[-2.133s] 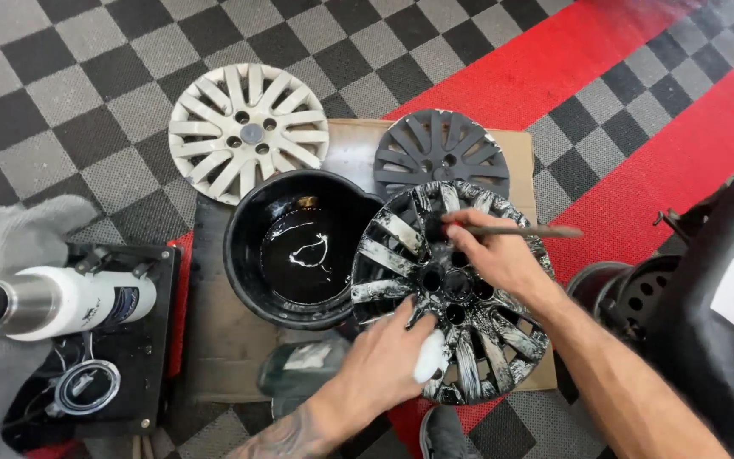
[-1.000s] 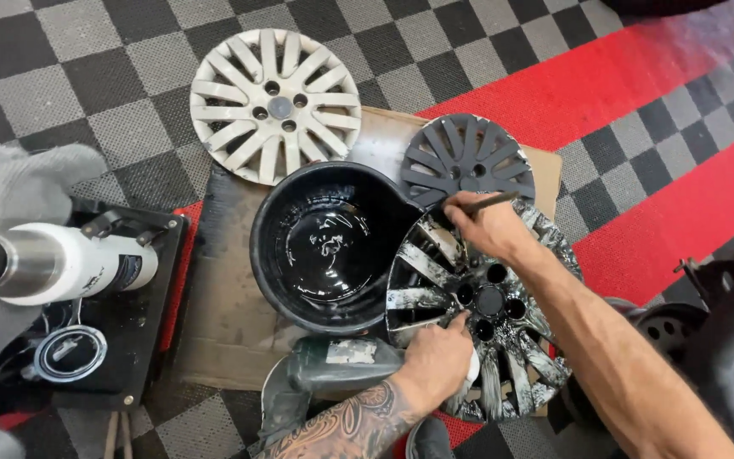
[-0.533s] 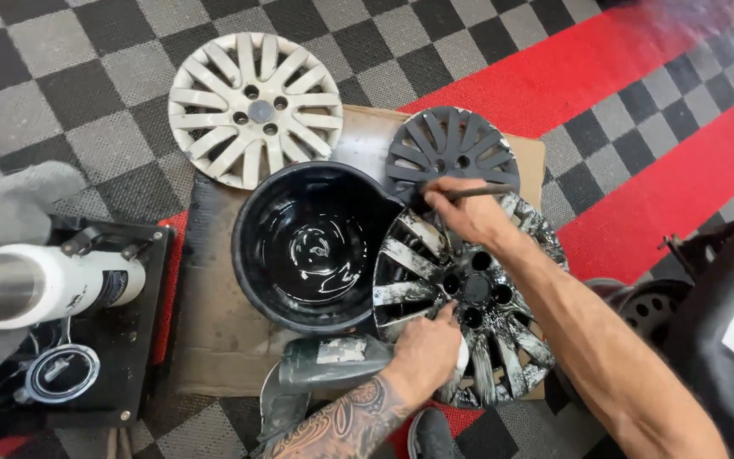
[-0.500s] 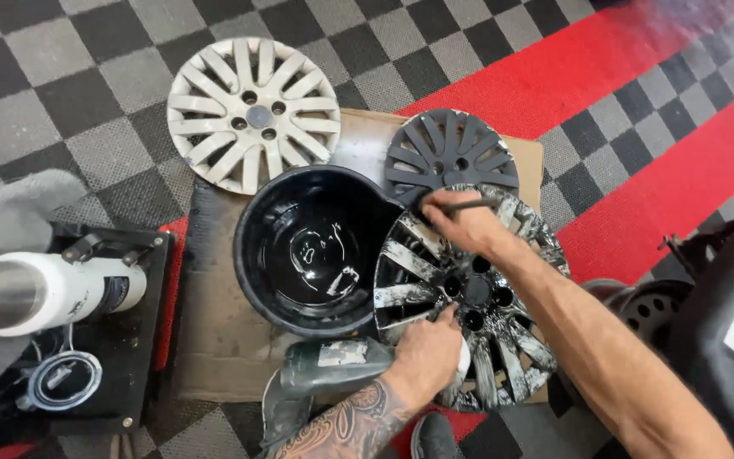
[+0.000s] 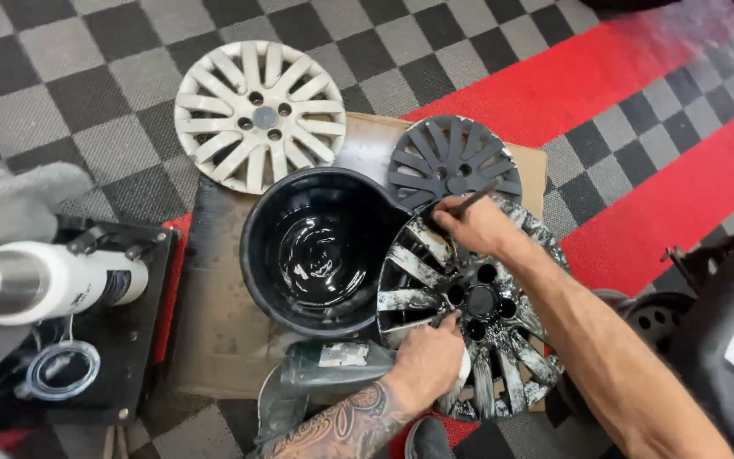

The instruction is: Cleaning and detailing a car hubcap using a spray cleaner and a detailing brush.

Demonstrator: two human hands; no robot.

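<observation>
A silver hubcap partly coated in black paint [image 5: 503,340] lies on a sheet of cardboard [image 5: 214,340]. My right hand [image 5: 477,225] holds a thin paintbrush [image 5: 469,204] against the hubcap's upper left spokes, close to the rim of a black tub of black paint [image 5: 320,251]. My left hand [image 5: 426,361] grips the hubcap's lower left edge, with the thumb near its hub. A fully black hubcap [image 5: 452,161] lies just behind, and a plain silver hubcap [image 5: 258,115] lies on the chequered floor at the back left.
A white and metal cylinder [image 5: 44,280] sticks out over a black case [image 5: 87,365] at the left. A crumpled plastic bottle [image 5: 333,365] lies in front of the tub. A black seat [image 5: 724,340] and a small wheel [image 5: 656,314] are at the right. Red floor tiles run diagonally.
My right hand has shifted the brush left and down onto the hubcap's upper left spokes beside the tub. My left hand keeps its grip on the lower edge.
</observation>
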